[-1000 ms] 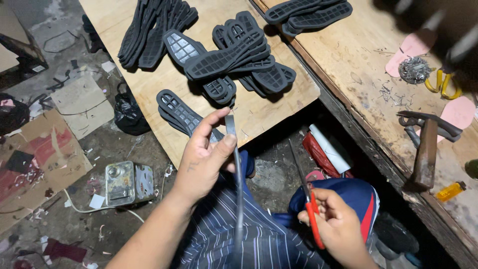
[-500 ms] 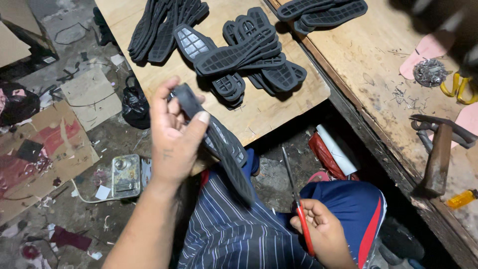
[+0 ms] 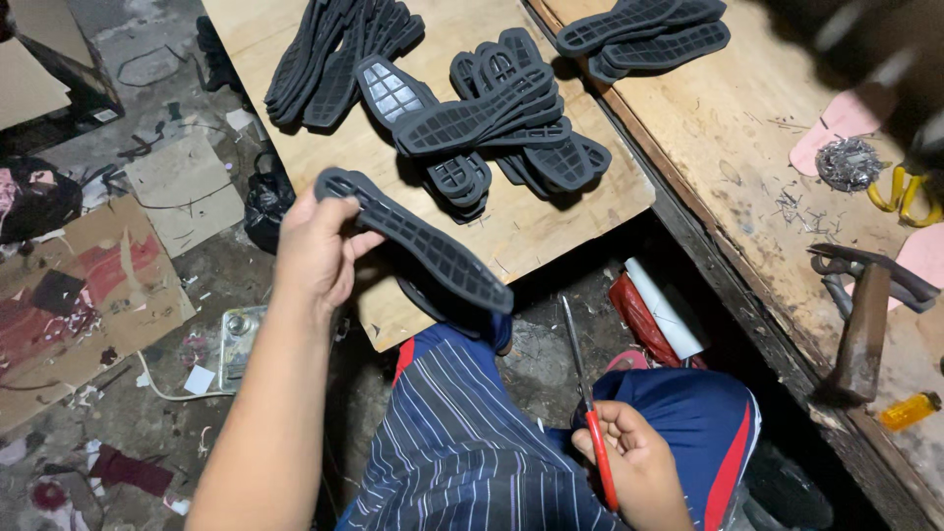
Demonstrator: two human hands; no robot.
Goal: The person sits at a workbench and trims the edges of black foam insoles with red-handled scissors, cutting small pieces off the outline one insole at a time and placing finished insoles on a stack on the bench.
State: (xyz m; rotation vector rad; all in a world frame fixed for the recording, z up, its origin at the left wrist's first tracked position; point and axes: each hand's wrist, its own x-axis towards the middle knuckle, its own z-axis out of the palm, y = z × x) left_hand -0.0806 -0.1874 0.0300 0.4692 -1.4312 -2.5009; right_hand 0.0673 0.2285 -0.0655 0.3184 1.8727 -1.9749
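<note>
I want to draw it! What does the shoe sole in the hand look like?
The sole is dark grey, long and narrow, and looks like rubber, with a grid tread on the upper face. It slants down to the right, above the board edge. The left hand pinches its upper end; nothing else touches it.

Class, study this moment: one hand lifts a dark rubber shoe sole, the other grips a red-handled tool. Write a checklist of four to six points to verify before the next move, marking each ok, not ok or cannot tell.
1. Left hand grips the dark ridged rubber shoe sole at one end: ok.
2. Sole is lifted off the pale plywood board: ok.
3. Right hand is closed round the red-handled metal tool: ok.
4. Tool's tip is apart from the sole: ok.
5. Tool's edge is sharp: cannot tell.
6. Heap of dark soles lies wholly on the board: ok.
</note>
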